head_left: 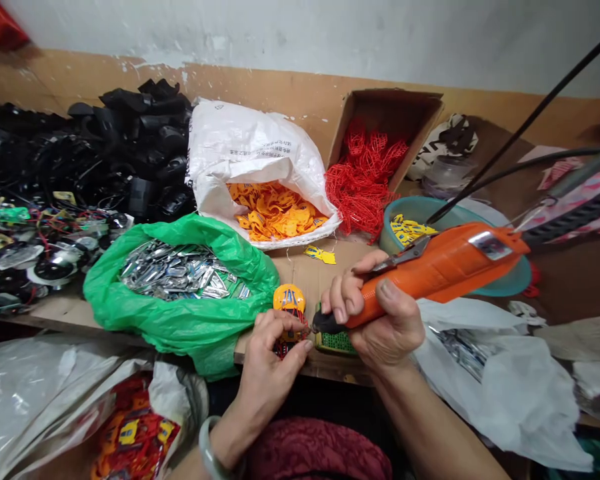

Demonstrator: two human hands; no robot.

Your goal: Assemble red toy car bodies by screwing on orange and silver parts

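Note:
My right hand [380, 307] is wrapped round an orange power screwdriver [440, 267], whose black tip points left. The fingers of my left hand [275, 343] pinch a small orange and red toy part [289, 300] at the bench edge, close to the tool's tip. What sits right between my left fingertips is too small to tell. Just right of that part lies a green gridded tray [336, 341], partly hidden by the tool. A yellow printed piece [321, 255] rests on the cardboard behind.
Left stands a green bag [180, 340] of shiny metal pieces. Behind are a white sack [255, 140] of orange pieces, red netting [365, 173] in a box and a teal basin [505, 277]. Black cables [530, 127] hang at the right; black parts [105, 147] are heaped at the left.

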